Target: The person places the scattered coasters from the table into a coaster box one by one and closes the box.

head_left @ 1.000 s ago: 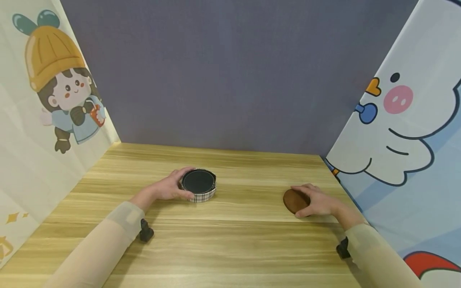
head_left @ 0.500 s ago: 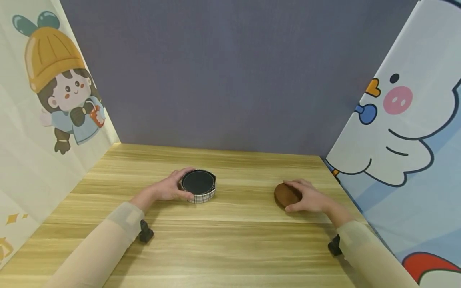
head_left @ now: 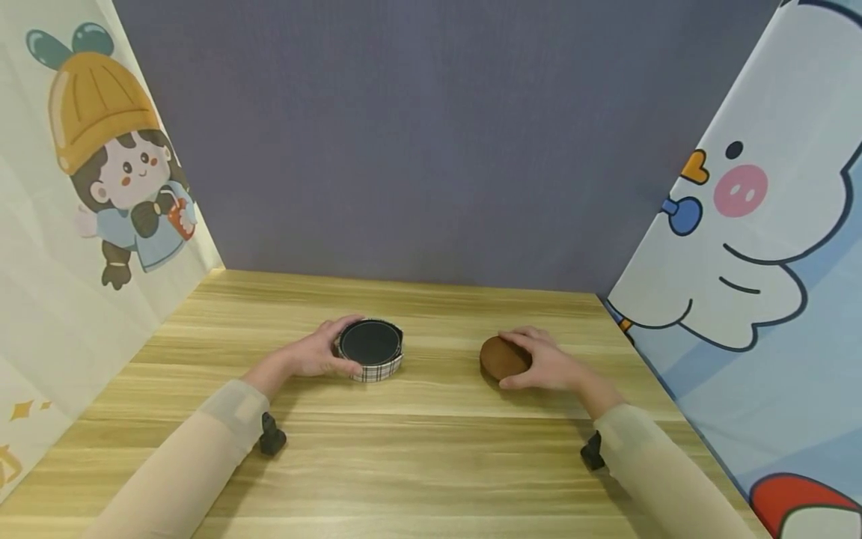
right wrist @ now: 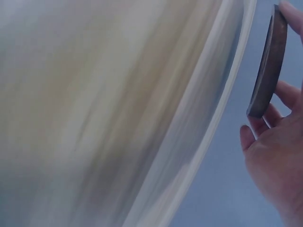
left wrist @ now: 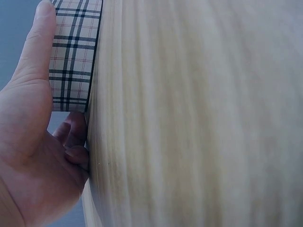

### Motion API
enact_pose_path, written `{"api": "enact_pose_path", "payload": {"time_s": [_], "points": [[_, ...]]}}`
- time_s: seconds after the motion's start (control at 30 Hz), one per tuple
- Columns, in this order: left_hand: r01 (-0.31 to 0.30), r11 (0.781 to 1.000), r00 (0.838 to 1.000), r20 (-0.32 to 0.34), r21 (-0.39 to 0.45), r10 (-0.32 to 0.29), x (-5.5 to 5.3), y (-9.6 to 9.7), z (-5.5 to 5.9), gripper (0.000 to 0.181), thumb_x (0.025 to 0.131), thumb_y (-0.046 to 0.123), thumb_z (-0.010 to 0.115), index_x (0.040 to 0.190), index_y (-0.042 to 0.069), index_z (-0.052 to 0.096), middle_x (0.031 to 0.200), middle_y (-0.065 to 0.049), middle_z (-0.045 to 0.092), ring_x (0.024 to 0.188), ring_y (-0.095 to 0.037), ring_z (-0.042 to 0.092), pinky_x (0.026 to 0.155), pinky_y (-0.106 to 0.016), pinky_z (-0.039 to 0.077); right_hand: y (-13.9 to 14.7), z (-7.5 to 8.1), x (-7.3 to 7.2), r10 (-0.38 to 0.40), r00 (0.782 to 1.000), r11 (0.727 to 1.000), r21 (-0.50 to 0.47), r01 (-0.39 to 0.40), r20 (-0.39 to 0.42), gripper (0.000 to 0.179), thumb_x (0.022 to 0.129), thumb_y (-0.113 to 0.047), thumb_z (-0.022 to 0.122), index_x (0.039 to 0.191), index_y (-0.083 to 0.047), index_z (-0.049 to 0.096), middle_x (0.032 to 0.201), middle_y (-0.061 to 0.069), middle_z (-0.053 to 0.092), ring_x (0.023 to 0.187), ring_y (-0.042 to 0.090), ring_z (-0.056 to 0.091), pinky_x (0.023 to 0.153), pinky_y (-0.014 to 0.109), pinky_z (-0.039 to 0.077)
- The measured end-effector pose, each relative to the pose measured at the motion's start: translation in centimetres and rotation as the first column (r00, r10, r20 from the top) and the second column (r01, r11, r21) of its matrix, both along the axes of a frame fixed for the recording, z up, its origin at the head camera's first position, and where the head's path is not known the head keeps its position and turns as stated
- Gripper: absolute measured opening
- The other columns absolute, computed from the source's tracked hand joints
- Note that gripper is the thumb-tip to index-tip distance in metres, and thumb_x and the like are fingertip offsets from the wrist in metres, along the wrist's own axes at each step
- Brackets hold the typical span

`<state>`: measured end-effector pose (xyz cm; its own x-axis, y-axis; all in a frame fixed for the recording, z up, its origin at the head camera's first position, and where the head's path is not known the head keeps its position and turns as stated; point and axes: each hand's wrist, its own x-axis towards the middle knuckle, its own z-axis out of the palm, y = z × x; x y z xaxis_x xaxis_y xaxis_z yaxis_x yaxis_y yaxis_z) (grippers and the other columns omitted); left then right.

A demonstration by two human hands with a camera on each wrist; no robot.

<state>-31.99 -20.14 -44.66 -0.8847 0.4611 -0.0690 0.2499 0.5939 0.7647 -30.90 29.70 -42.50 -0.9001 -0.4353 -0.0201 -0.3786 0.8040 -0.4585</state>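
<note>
On the wooden table (head_left: 417, 464), left of the middle, stands a round coaster holder with a black top and a plaid band (head_left: 381, 372). My left hand (head_left: 316, 352) grips it from its left side, the thumb along the near edge. The same plaid band (left wrist: 73, 56) fills the upper left of the left wrist view, with the left hand (left wrist: 28, 127) beside it. To the right, my right hand (head_left: 548, 365) pinches a round brown coaster (head_left: 501, 358) by its edge. In the right wrist view the coaster (right wrist: 270, 66) appears edge-on, raised off the table; some fingertips are hidden.
A grey wall panel (head_left: 404, 150) rises behind the table's far edge. Cartoon-printed cloths stand on both sides, a hatted figure (head_left: 121, 157) at left and a white bird (head_left: 747, 232) at right. Table surface lies between the two hands.
My right hand has moved left with the brown coaster, closer to the coaster holder. The left hand and the holder have stayed in place.
</note>
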Motion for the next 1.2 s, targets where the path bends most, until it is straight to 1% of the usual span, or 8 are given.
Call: {"api": "enact_pose_path", "payload": {"time_s": [0.27,0.33,0.4,0.57,0.77,0.97,1.07,1.2], "points": [[-0.001,1.0,1.0,-0.023,-0.009,0.001,-0.1,0.1,-0.2,0.119,0.085,0.045,0.097,0.175,0.019,0.024,0.16,-0.034,0.032,0.143,-0.051,0.041,0.121,-0.076,0.03,-3.8,0.4,-0.4,0.052,0.999,0.998,-0.039,-0.052,-0.002,0.108,0.083,-0.063,0.091,0.17,-0.021,0.044,0.173,0.011,0.039,0.16,0.044,0.029,0.119,0.074,0.036],[0.008,1.0,1.0,-0.03,-0.012,-0.008,-0.1,0.1,-0.1,0.119,0.085,0.046,0.096,0.175,0.019,0.024,0.159,-0.034,0.032,0.142,-0.051,0.041,0.12,-0.077,0.031,-4.7,0.5,-0.5,0.063,0.998,0.997,-0.047,-0.063,-0.002,0.108,0.083,-0.063,0.09,0.17,-0.022,0.043,0.174,0.01,0.038,0.161,0.043,0.029,0.12,0.073,0.035],[0.006,1.0,1.0,-0.026,-0.009,-0.006,0.0,0.1,-0.1,0.118,0.085,0.047,0.096,0.175,0.02,0.024,0.159,-0.033,0.032,0.143,-0.051,0.041,0.121,-0.076,0.031,-5.6,0.6,-0.7,0.071,0.997,0.996,-0.056,-0.071,-0.005,0.108,0.083,-0.064,0.09,0.17,-0.022,0.043,0.174,0.009,0.038,0.161,0.042,0.029,0.12,0.072,0.036],[0.009,1.0,1.0,-0.023,-0.007,-0.009,0.0,0.1,0.0,0.117,0.086,0.047,0.096,0.175,0.021,0.024,0.159,-0.033,0.032,0.142,-0.049,0.041,0.121,-0.075,0.031,-7.6,1.1,-1.0,0.092,0.995,0.993,-0.076,-0.094,-0.029,0.106,0.083,-0.061,0.091,0.17,-0.021,0.045,0.172,0.009,0.04,0.158,0.041,0.033,0.119,0.07,0.038],[0.003,1.0,1.0,-0.028,-0.003,-0.003,0.1,0.0,-0.1,0.117,0.085,0.045,0.096,0.175,0.021,0.024,0.159,-0.033,0.033,0.139,-0.047,0.044,0.12,-0.073,0.033,-10.0,1.3,-1.5,0.123,0.99,0.989,-0.069,-0.127,-0.068,0.104,0.083,-0.059,0.092,0.168,-0.02,0.047,0.17,0.009,0.043,0.156,0.039,0.035,0.12,0.068,0.037],[-0.001,1.0,0.999,-0.034,0.002,0.001,0.1,0.0,-0.3,0.118,0.085,0.042,0.097,0.175,0.02,0.025,0.158,-0.034,0.034,0.14,-0.05,0.044,0.12,-0.076,0.032,-12.5,1.4,-1.9,0.134,0.988,0.987,-0.079,-0.141,-0.081,0.104,0.082,-0.062,0.091,0.168,-0.02,0.048,0.169,0.008,0.045,0.154,0.035,0.037,0.12,0.066,0.039],[-0.003,1.0,0.999,-0.033,0.0,0.003,0.1,0.0,-0.3,0.117,0.085,0.042,0.097,0.175,0.021,0.025,0.159,-0.034,0.034,0.141,-0.05,0.044,0.121,-0.077,0.032,-13.7,1.4,-2.2,0.138,0.986,0.986,-0.076,-0.146,-0.094,0.104,0.082,-0.062,0.091,0.168,-0.02,0.049,0.17,0.007,0.044,0.155,0.034,0.036,0.123,0.065,0.037],[-0.002,1.0,1.0,-0.016,0.008,0.002,0.0,0.0,-0.3,0.117,0.086,0.043,0.096,0.175,0.022,0.024,0.16,-0.032,0.032,0.142,-0.049,0.042,0.121,-0.074,0.033,-15.4,1.5,-2.5,0.154,0.982,0.984,-0.072,-0.163,-0.112,0.101,0.082,-0.062,0.089,0.167,-0.022,0.05,0.171,0.009,0.043,0.156,0.035,0.036,0.125,0.066,0.032]]}}
